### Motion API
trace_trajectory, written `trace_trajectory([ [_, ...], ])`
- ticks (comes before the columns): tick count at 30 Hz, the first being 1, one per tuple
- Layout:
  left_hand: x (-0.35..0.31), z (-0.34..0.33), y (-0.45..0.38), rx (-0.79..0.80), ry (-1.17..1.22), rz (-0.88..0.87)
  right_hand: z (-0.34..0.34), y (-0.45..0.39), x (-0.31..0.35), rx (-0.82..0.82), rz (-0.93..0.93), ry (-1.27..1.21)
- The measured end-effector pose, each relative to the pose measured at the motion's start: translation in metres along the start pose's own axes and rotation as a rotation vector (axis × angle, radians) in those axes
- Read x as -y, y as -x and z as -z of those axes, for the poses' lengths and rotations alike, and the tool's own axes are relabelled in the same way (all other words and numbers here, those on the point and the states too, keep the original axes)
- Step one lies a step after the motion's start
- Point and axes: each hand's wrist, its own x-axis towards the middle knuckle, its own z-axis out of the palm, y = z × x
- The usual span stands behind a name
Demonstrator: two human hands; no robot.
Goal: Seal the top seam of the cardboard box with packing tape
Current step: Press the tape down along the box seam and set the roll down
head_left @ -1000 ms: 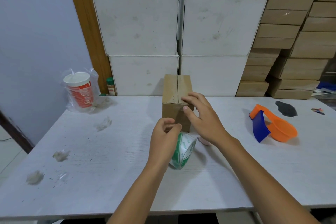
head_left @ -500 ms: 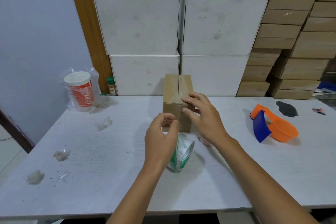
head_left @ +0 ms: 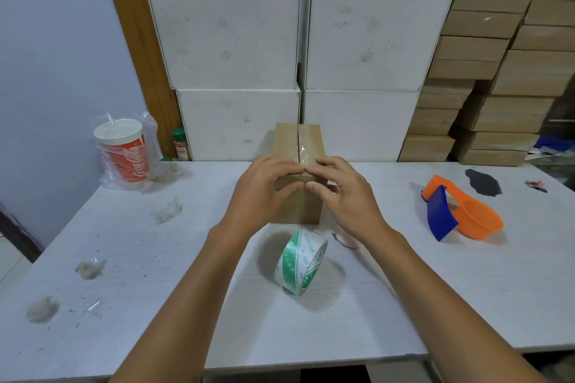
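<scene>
— Where's the cardboard box (head_left: 298, 146)?
— Sitting mid tabletop (head_left: 155, 258), clear tape along its top seam.
— And the hands?
— Left hand (head_left: 261, 193) and right hand (head_left: 348, 199) curled loosely, pressing the near top edge. Maybe pinching tape; hard to tell.
— Tape roll (head_left: 301, 261)?
— Lying free, just in front of the box.

1 cardboard box (head_left: 298, 146), 1 tape roll (head_left: 301, 261), 2 hands (head_left: 263, 193) (head_left: 347, 199), 1 cola cup (head_left: 124, 151), 1 orange dispenser (head_left: 466, 214), 1 spice jar (head_left: 180, 144).
</scene>
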Motion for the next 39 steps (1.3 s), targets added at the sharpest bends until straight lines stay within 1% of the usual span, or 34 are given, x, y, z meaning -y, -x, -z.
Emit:
trace_trajectory([
  [5,0.004,-0.001,-0.001,-0.056,0.022,-0.026,0.0,-0.001,-0.002,-0.006,0.017,-0.021],
  [15,0.014,0.01,0.011,-0.013,0.01,-0.076,0.005,0.002,-0.003,0.07,0.008,0.001],
  [19,0.013,0.008,0.008,-0.007,-0.009,-0.094,0.003,0.005,0.003,0.031,0.021,0.026],
  [25,0.016,0.005,0.006,-0.041,0.035,-0.068,-0.003,0.003,0.001,-0.024,-0.006,0.017],
  [29,0.02,0.001,0.005,-0.061,0.096,-0.052,-0.002,0.0,0.0,-0.018,-0.057,-0.053],
  [32,0.019,0.0,0.004,-0.063,0.11,-0.046,-0.001,-0.001,-0.001,-0.018,-0.061,-0.073],
  [34,0.016,0.004,0.002,-0.044,0.107,-0.026,-0.002,-0.001,-0.002,-0.011,-0.074,-0.082],
  [36,0.009,0.01,0.003,0.017,0.106,0.011,0.001,0.003,0.002,0.022,-0.068,-0.055],
  [38,-0.004,0.018,0.013,0.034,0.125,0.051,0.005,0.014,0.009,-0.026,-0.076,-0.026],
  [39,-0.012,0.022,0.022,-0.003,0.174,0.091,0.008,0.024,0.011,-0.093,-0.116,-0.029],
])
